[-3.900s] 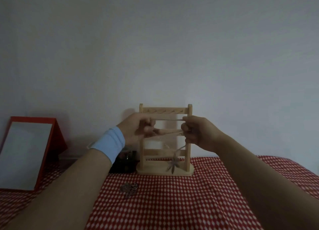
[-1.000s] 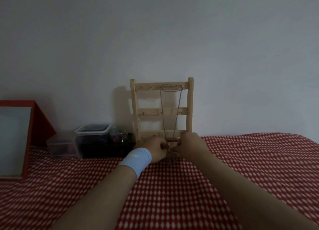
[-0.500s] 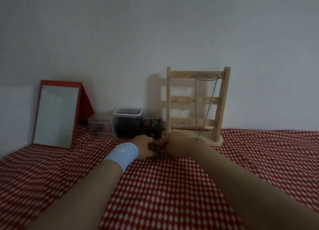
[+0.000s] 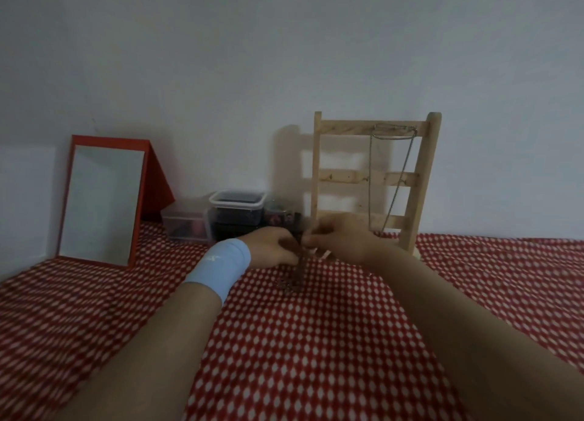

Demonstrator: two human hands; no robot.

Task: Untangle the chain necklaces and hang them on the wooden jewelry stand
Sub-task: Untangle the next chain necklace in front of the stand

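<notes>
The wooden jewelry stand (image 4: 417, 180) is upright against the wall, right of centre. One silver chain necklace (image 4: 372, 174) hangs from its top bar in a long loop. In front of the stand's left side, my left hand (image 4: 271, 246) and my right hand (image 4: 341, 237) meet fingertip to fingertip. Between them they pinch a second chain necklace (image 4: 297, 273), which dangles blurred from my fingers down to a small heap on the cloth. A light blue band circles my left wrist.
A red-framed mirror (image 4: 101, 199) leans at the back left. Clear plastic boxes (image 4: 234, 215) with dark contents stand between the mirror and the stand. A red and white checked cloth (image 4: 316, 341) covers the table; the wall is close behind.
One necklace now hangs on the stand's top bar. My hands came down from the stand to its lower left and lifted a second chain off the cloth.
</notes>
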